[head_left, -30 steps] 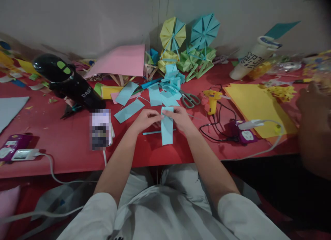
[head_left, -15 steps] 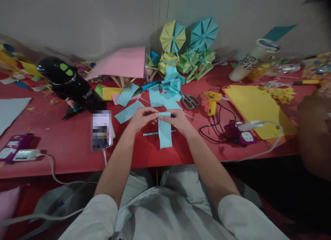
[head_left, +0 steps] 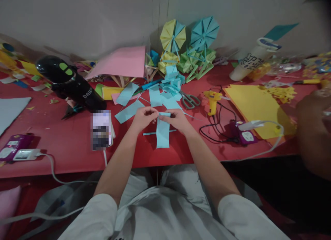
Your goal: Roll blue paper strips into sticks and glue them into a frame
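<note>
A light blue paper strip (head_left: pixel 163 135) hangs down between my hands, its top edge folded over. My left hand (head_left: pixel 145 117) pinches the folded edge at its left corner. On the other side, my right hand (head_left: pixel 178 119) grips the same edge, thumb in front. Behind the strip's lower part, a thin rolled blue paper stick (head_left: pixel 150 133) lies crosswise on the red table (head_left: pixel 144 154). Just beyond my hands are loose blue paper pieces (head_left: pixel 129 111) and a pair of scissors (head_left: pixel 190 101).
A yellow glue gun (head_left: pixel 212 100) with a black cord lies to the right, beside yellow paper sheets (head_left: pixel 256 109). To the left are a phone (head_left: pixel 101 129) and a black bottle (head_left: pixel 77 85). Folded paper models (head_left: pixel 173 37) stand against the wall. Another person's arm (head_left: pixel 314 133) is at far right.
The paper strip's lower end has swung slightly left, and its top edge now shows as a distinct fold. Both hands stay in nearly the same place.
</note>
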Motion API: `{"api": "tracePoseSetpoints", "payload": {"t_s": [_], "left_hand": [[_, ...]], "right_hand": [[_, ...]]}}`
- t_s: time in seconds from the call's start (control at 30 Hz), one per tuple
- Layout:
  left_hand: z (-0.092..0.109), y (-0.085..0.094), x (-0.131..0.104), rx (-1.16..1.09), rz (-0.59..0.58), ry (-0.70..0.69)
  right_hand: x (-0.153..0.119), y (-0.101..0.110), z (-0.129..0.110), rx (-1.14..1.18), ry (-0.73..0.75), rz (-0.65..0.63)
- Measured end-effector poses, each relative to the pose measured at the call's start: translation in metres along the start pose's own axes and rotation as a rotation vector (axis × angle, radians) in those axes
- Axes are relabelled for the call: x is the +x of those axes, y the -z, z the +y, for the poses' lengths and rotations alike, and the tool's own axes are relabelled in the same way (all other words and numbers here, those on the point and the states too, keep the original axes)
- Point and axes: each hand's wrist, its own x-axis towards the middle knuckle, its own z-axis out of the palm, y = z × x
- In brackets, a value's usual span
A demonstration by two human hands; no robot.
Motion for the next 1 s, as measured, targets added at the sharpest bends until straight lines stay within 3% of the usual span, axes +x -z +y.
{"api": "tracePoseSetpoints", "payload": {"t_s": [0.33,0.6,0.7,0.83,1.0], "left_hand": [[-0.006,-0.008,0.002,-0.037,0.061,0.086],[-0.003,-0.011,-0.001,-0.105,-0.096,0.097],[-0.006,-0.016,-0.001,-0.067,-0.129,0.055],[-0.006,-0.018,0.000,0.013,-0.067,-0.078],[-0.002,-0.012,-0.001,0.112,-0.053,-0.085]], "right_hand": [[0.001,-0.002,-0.001,-0.013,0.023,0.010],[0.005,-0.002,0.006,0.213,0.014,0.259],[0.006,-0.003,0.008,0.278,0.041,0.315],[0.007,-0.004,0.009,0.273,0.063,0.336],[0.008,-0.005,0.012,0.194,0.027,0.355]]}}
